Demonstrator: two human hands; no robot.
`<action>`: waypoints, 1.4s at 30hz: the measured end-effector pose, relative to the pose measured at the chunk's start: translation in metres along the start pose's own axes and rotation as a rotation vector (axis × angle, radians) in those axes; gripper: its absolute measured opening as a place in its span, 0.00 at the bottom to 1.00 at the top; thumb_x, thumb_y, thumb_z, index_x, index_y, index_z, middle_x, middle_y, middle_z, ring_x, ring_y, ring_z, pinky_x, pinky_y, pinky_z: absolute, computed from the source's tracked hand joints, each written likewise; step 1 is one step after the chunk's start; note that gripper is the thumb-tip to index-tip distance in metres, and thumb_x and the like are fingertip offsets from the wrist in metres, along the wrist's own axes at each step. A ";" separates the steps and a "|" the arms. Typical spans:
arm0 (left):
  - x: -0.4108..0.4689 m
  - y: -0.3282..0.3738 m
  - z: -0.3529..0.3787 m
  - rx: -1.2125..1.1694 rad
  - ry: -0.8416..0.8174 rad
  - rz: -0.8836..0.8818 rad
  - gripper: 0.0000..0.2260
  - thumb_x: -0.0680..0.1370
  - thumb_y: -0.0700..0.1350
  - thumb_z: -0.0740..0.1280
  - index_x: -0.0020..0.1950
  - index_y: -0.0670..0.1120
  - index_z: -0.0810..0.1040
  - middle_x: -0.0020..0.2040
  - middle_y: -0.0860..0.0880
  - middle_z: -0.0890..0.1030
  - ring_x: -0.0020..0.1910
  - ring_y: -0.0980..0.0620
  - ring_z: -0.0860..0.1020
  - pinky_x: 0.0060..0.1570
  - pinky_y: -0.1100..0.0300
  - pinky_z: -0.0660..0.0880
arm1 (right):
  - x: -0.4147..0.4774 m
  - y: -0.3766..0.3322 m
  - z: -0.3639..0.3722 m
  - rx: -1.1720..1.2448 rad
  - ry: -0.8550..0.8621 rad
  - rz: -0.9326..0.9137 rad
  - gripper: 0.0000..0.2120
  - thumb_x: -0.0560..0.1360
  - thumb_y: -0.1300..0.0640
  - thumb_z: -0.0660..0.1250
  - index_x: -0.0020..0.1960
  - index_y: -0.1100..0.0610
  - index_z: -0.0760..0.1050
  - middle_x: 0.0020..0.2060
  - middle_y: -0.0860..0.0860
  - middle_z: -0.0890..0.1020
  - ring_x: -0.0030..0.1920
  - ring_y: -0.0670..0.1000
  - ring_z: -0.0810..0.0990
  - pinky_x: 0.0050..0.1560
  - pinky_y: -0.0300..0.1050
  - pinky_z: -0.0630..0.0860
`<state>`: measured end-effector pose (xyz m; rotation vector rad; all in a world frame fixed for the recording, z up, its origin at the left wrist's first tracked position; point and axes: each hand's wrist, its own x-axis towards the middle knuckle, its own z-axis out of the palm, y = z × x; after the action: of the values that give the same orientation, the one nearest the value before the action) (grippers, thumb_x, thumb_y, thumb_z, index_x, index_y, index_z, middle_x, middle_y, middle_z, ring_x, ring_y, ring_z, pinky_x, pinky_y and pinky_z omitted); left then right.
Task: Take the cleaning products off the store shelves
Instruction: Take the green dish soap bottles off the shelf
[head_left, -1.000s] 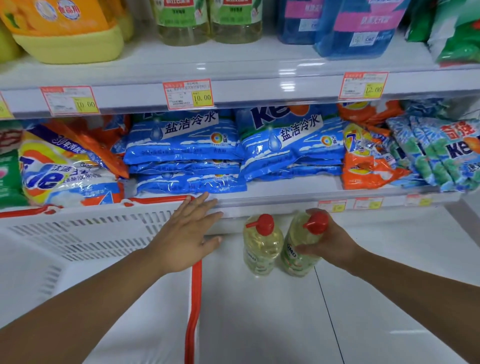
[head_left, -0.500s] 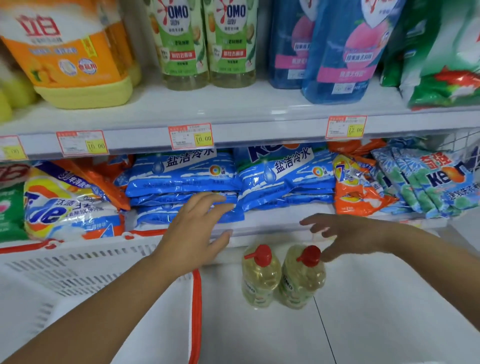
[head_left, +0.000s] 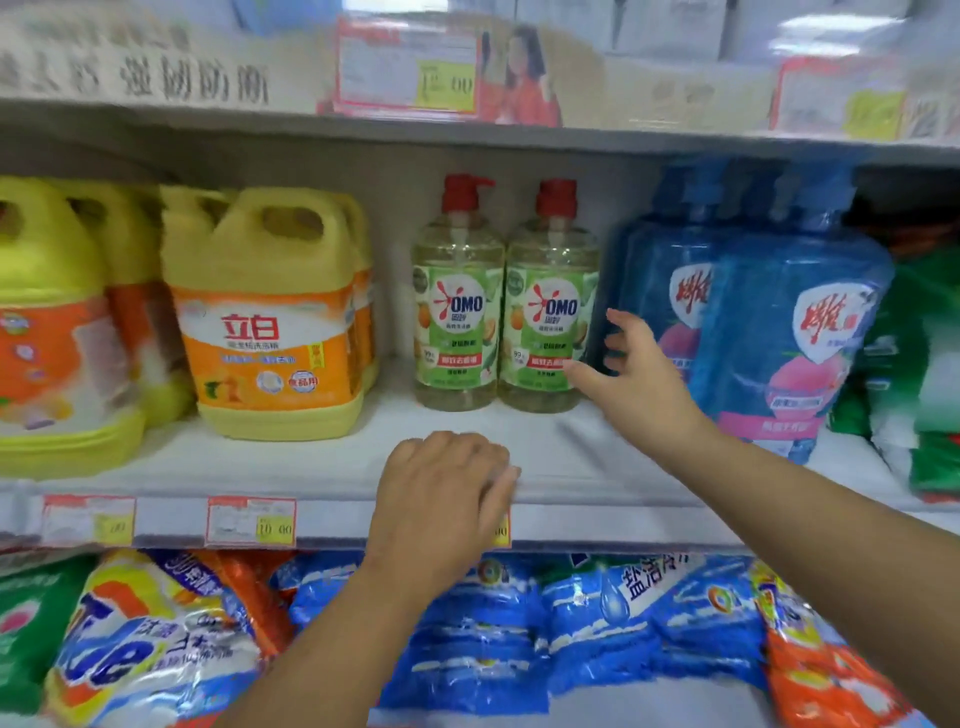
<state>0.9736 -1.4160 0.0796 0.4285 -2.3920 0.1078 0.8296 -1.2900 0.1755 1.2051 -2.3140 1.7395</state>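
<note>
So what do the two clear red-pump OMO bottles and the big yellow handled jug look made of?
The clear red-pump OMO bottles: likely transparent glossy plastic; pale liquid and the pump tube show through. The big yellow handled jug: likely opaque moulded plastic, smooth, with a cut-through handle.

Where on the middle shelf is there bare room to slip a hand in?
The shelf front is bare before the left bottle and right bottle; a gap separates the yellow jug from the left bottle. Crowded: right bottle beside the blue bottles.
</note>
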 end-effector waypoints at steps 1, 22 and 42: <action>0.000 -0.001 0.002 0.014 0.009 0.007 0.17 0.81 0.56 0.51 0.48 0.56 0.79 0.46 0.57 0.81 0.45 0.52 0.77 0.45 0.53 0.70 | 0.012 0.005 0.005 -0.011 0.019 0.015 0.29 0.75 0.60 0.73 0.71 0.53 0.63 0.45 0.32 0.69 0.45 0.34 0.74 0.40 0.24 0.70; -0.001 -0.005 0.018 -0.050 0.217 0.032 0.18 0.82 0.58 0.54 0.41 0.53 0.78 0.37 0.56 0.77 0.38 0.51 0.75 0.42 0.53 0.67 | 0.045 0.022 0.035 -0.009 0.168 0.079 0.51 0.58 0.47 0.84 0.73 0.51 0.59 0.61 0.46 0.77 0.62 0.49 0.76 0.64 0.53 0.76; -0.068 0.033 -0.025 -1.555 -0.306 -0.478 0.27 0.72 0.64 0.71 0.69 0.56 0.75 0.65 0.55 0.80 0.68 0.50 0.75 0.68 0.52 0.70 | -0.129 -0.014 -0.025 0.336 -0.123 0.291 0.38 0.51 0.51 0.86 0.58 0.52 0.76 0.46 0.48 0.87 0.44 0.49 0.87 0.39 0.43 0.80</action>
<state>1.0264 -1.3614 0.0553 0.2013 -1.8267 -1.9396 0.9179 -1.1976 0.1407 1.0817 -2.4390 2.2905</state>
